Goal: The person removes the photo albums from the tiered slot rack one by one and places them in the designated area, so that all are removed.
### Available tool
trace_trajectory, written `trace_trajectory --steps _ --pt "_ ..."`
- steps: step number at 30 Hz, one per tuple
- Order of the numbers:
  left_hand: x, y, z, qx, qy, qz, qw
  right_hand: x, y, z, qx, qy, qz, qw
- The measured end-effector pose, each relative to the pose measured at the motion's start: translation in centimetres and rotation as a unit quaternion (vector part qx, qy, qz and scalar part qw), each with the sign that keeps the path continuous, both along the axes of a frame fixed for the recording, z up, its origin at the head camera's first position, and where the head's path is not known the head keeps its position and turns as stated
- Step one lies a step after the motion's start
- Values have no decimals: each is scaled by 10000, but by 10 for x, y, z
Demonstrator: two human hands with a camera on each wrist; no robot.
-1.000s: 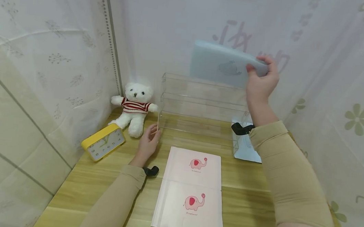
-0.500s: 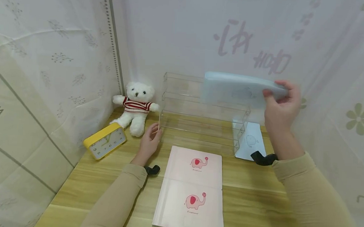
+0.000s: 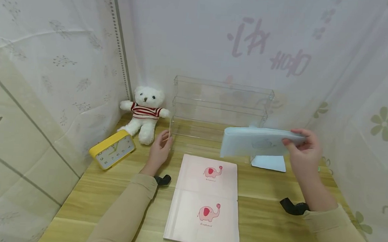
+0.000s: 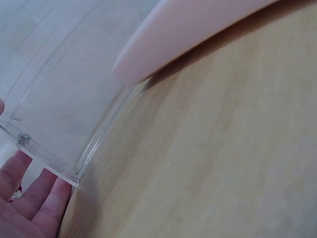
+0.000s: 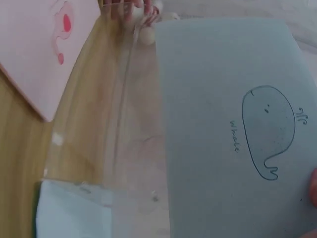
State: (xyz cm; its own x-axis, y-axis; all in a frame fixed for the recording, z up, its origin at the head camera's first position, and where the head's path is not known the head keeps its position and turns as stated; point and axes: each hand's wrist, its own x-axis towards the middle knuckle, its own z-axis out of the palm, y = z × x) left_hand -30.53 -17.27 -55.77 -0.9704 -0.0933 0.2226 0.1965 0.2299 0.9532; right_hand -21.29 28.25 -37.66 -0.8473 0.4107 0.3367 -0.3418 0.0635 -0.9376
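Blue notebook [image 3: 258, 146] is hanging in the air, roughly flat, just in front of the clear acrylic rack [image 3: 219, 111] and above the table [image 3: 268, 201]. Right hand [image 3: 305, 154] is pinching its right edge, thumb on top, fingers curled under. Right wrist view is showing a whale drawing on the cover [image 5: 267, 131].

Left hand [image 3: 159, 152] is resting with relaxed, straight fingers against the rack's lower left corner; left wrist view is showing fingertips [image 4: 29, 201] touching the acrylic edge, gripping nothing.

Pink notebooks [image 3: 206, 202] with elephant prints are lying on the table in front of the rack. Another blue notebook [image 3: 269, 162] is lying flat by the rack's right end. White teddy bear [image 3: 145, 111] and yellow clock [image 3: 111, 149] are sitting at the left corner.
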Motion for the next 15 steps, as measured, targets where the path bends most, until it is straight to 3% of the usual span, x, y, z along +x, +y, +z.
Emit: trace_trajectory --steps 8,15 --pt "-3 0 -2 -19 62 -15 10000 19 27 -27 -415 -631 69 9971" --pt "-2 0 -1 -2 88 2 10000 31 53 -50 120 -1134 136 9934"
